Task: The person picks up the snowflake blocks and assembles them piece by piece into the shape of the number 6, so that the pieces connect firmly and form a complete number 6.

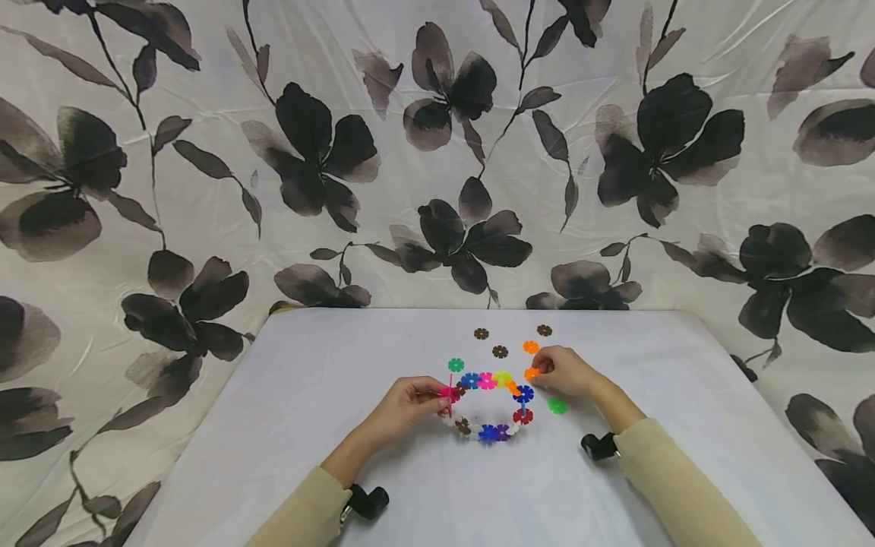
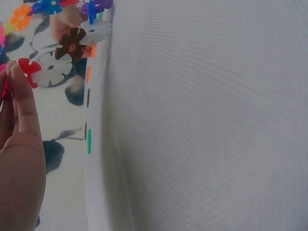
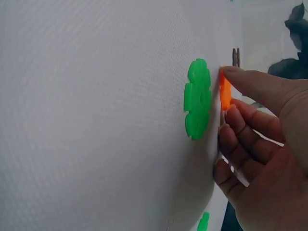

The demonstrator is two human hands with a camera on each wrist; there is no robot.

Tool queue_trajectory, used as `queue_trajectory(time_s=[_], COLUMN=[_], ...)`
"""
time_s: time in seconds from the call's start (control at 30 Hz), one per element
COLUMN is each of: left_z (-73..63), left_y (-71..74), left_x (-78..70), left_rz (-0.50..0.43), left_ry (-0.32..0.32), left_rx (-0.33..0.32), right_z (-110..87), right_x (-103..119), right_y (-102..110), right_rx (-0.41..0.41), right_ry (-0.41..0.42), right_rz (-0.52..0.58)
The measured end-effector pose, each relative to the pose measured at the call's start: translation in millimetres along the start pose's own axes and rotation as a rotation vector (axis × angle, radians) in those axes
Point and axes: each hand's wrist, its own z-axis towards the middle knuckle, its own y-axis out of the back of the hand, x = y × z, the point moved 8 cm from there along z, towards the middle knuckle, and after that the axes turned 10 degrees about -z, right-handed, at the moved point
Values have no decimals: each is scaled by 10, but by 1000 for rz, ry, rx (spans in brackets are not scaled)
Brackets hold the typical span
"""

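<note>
My left hand (image 1: pixel 412 406) pinches the left side of a ring of linked flower-shaped plastic pieces (image 1: pixel 488 381), at a pink-red piece. In the left wrist view, the ring's red, white and brown pieces (image 2: pixel 72 45) stand above the table beside my left hand (image 2: pixel 21 125). To the right of the ring, my right hand (image 1: pixel 566 371) pinches a loose orange flower piece (image 1: pixel 532 374) between thumb and fingers. From the right wrist, this orange piece (image 3: pixel 225 89) appears at or close to the tabletop, with the thumb on one edge of it.
Loose pieces lie on the white table (image 1: pixel 273 456): a light green one (image 1: pixel 557 406) near my right wrist, another orange one (image 1: pixel 530 347), several brown ones (image 1: pixel 500 352), and a teal one (image 1: pixel 456 365) behind my left hand. A floral cloth (image 1: pixel 444 152) hangs behind.
</note>
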Motion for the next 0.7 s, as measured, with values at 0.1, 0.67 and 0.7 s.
queue_trajectory(time_s=[0.1,0.67,0.7], left_z=[7,1,1], left_y=[2,0,1], left_x=[2,-23,-19], left_rz=[0,24,26], left_ry=[2,-6,-5], left_rx=[-6,-12,-12], right_z=[-10,-71,-76], right_x=[-1,31,32], right_y=[8,-16,-19], right_rx=[-1,18,24], right_ry=[-8,-7,-9], right_rz=[6,60,67])
